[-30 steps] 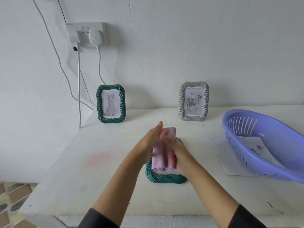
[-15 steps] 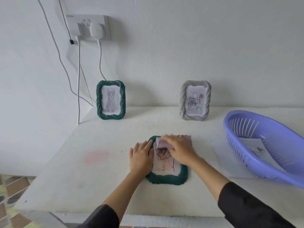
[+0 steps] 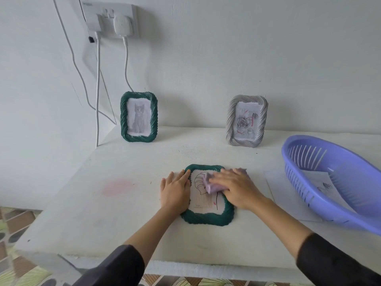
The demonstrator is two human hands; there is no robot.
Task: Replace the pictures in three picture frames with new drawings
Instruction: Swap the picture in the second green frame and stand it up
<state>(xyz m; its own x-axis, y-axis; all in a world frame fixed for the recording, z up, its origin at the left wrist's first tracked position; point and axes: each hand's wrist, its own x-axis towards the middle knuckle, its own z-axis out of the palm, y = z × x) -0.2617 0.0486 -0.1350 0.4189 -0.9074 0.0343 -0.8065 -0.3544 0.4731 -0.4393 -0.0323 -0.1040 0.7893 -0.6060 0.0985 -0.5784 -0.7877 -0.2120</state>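
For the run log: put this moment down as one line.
green frame: flat on table | left grip: flat on frame's left edge | right grip: presses lilac cloth onto its front

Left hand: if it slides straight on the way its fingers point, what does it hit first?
Likely bare white table, then the white wall. The left hand points away, along the flat dark-green ribbed picture frame, its fingers touching that rim; depth unclear.
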